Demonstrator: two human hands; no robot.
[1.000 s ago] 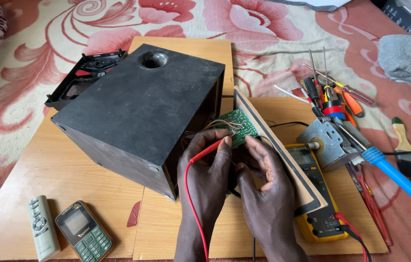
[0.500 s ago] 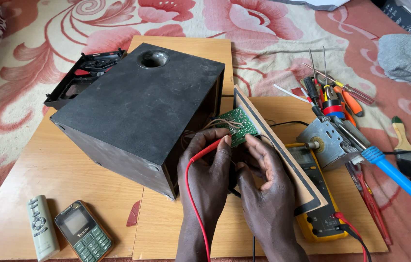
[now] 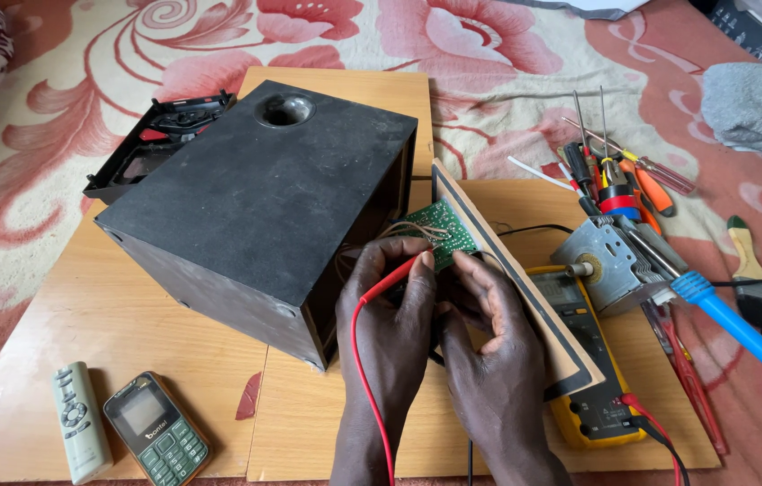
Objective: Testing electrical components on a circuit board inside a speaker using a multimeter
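head view: green circuit board [image 3: 439, 234] is sitting at the black speaker box's [image 3: 264, 207] open back; left hand [image 3: 390, 315] is pinching the red probe [image 3: 392, 278] onto it, right hand [image 3: 480, 333] curling beside; a slipping tip could be bridging solder points.

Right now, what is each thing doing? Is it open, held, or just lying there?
Speaker box: on its side, back off.
Back panel: off, tilted.
Circuit board: exposed, both hands at it.
Red probe: held in left hand.
Right hand: at the board; probe hidden.
Meter: flat, leads plugged in.
Phone: screen dark.
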